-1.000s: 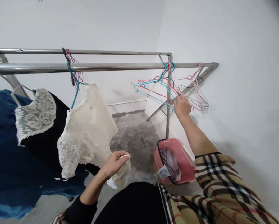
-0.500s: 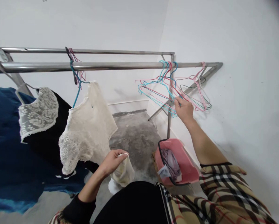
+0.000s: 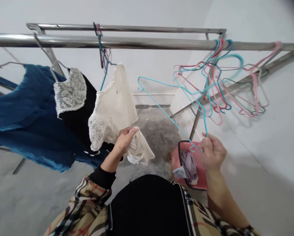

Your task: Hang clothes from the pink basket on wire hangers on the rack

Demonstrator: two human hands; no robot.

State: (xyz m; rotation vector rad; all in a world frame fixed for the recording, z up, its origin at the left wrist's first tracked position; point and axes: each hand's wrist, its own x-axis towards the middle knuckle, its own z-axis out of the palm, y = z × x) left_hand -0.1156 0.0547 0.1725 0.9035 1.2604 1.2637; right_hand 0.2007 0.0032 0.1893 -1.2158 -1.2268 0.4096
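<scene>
My left hand point(image 3: 124, 139) is closed on a bunched cream garment point(image 3: 142, 149), which hangs from the fingers; its kind is not clear. In my right hand point(image 3: 212, 151) is a light blue wire hanger point(image 3: 166, 113), gripped at one corner. The hanger is off the rail, and its blurred hook points up and right, in front of the other hangers. Just beyond my left hand hangs a cream lace-sleeved top point(image 3: 119, 98) on a blue hanger point(image 3: 104, 73). Beside it is a black garment with a white lace yoke point(image 3: 72, 91).
A metal rail point(image 3: 149, 42) runs across, with a second rail point(image 3: 156, 29) behind. Pink and red hangers point(image 3: 220, 82) cluster at the right. Blue clothing point(image 3: 36, 111) hangs at the left. A pink basket point(image 3: 176, 157) holding mauve cloth point(image 3: 189, 165) stands on the floor.
My right hand has pulled the light blue hanger off the rail, moving down and to the right. My left hand has risen slightly with the cream garment. The view has shifted.
</scene>
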